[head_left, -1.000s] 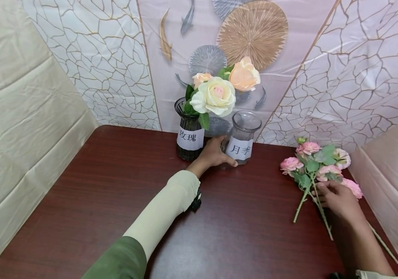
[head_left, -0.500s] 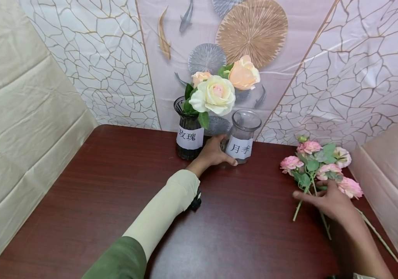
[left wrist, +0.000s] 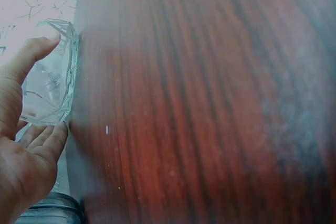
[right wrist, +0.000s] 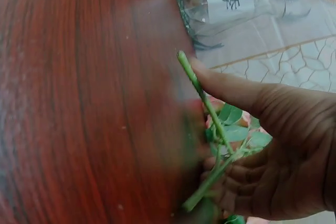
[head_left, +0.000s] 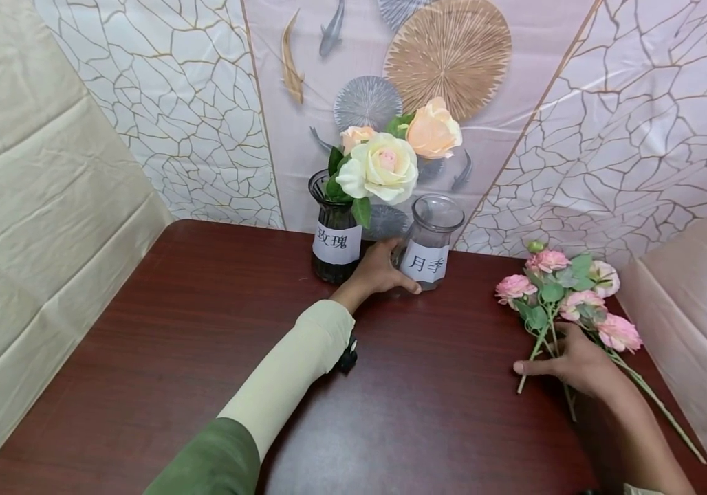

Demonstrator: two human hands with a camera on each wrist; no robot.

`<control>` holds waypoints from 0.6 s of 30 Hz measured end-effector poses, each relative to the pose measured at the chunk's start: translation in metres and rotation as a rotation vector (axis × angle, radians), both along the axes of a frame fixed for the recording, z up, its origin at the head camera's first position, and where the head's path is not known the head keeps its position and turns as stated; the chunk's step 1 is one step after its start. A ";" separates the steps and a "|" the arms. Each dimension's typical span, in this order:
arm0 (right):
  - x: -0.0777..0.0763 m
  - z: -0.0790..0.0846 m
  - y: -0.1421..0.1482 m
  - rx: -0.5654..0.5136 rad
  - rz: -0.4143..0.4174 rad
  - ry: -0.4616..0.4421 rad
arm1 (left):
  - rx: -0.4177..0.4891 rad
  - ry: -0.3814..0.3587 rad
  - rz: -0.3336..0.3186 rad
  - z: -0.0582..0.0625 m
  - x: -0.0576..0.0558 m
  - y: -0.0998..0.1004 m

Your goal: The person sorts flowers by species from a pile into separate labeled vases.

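Observation:
My left hand (head_left: 381,271) holds the base of a clear glass vase (head_left: 437,237) with a white paper label, thumb on one side and fingers on the other in the left wrist view. At the right of the table, my right hand (head_left: 585,361) reaches among the green stems of pink artificial flowers (head_left: 582,302). Its thumb is spread out straight, touching or very near one stem (right wrist: 210,111) in the right wrist view. The other fingers lie loosely bent behind the stems, partly hidden. One long stem (head_left: 663,409) runs under or behind the right wrist.
Beside the clear vase stands a dark glass vase (head_left: 335,251), also labelled, holding cream and peach artificial roses (head_left: 384,168). A patterned backdrop (head_left: 205,103) rises behind the brown wooden table (head_left: 205,364). Pale cloth (head_left: 700,330) borders the right edge.
My right thumb has spread away from the fingers, and the hand has moved slightly left around the stems. The pink flowers have shifted slightly left. My left hand stays on the vase.

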State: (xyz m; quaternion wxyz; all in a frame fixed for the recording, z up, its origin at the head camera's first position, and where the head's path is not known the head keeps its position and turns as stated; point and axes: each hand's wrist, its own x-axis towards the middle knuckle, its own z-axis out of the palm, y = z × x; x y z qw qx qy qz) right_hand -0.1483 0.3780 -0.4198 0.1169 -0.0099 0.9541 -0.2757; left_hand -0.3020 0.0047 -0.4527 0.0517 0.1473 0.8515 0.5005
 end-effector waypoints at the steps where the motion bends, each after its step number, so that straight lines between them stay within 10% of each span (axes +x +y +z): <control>1: -0.001 0.000 0.002 -0.010 -0.027 -0.015 | -0.003 -0.004 0.000 0.000 0.000 0.000; 9: -0.006 -0.007 0.010 -0.125 -0.132 -0.016 | -0.025 -0.022 0.002 0.001 -0.001 -0.001; 18: -0.001 -0.004 0.005 0.021 -0.114 0.117 | -0.026 -0.011 -0.010 0.002 0.000 0.000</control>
